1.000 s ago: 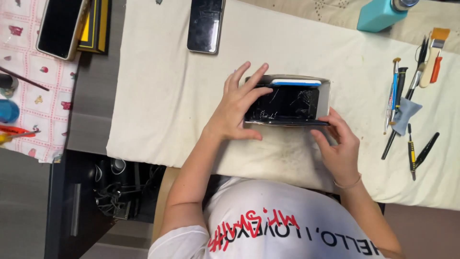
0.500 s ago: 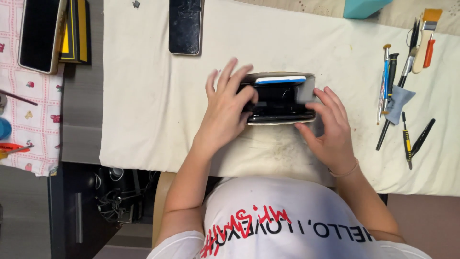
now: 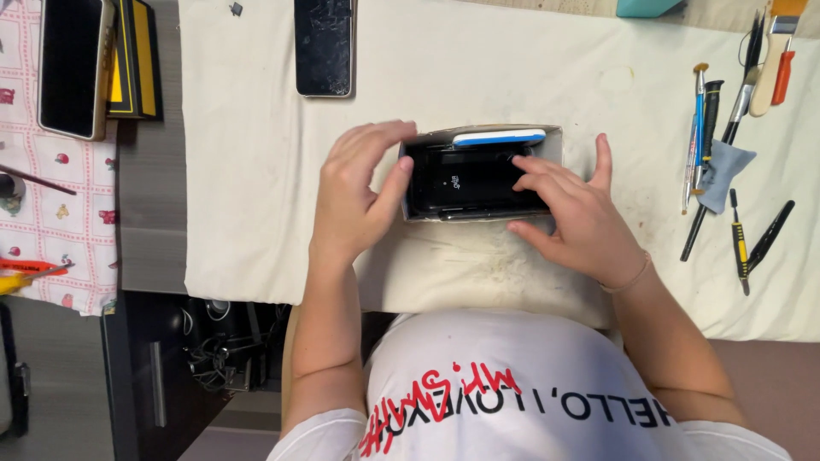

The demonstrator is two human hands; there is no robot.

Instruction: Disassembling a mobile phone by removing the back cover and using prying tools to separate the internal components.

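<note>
**Both hands on a small box of phones**

A shallow cardboard box [image 3: 559, 141] sits at the middle of a cream cloth [image 3: 248, 171] that covers the work table. Inside it lies a black phone [image 3: 465, 179], face up, with a blue-and-white device [image 3: 500, 137] propped along the box's 12 o'clock wall.

The left hand [image 3: 354, 201] comes in from 7 o'clock, forearm nearly upright in the frame, wrist bent slightly. Its fingers are curled and held close together, hooked over the box's 9 o'clock end, with the thumb pressing against the phone's near corner.

The right hand [image 3: 576, 218] enters from 5 o'clock, forearm slanting up and inward. Its fingers are loosely spread: two fingertips rest on the phone's 3 o'clock end inside the box, the thumb lies below the box's 6 o'clock wall, and the little finger stands up beside the 3 o'clock wall.

At 11 o'clock from the box lies another dark phone [image 3: 325, 47] with a cracked screen. Well off at 3 o'clock, a row of screwdrivers [image 3: 700, 128] lies on the cloth.
</note>
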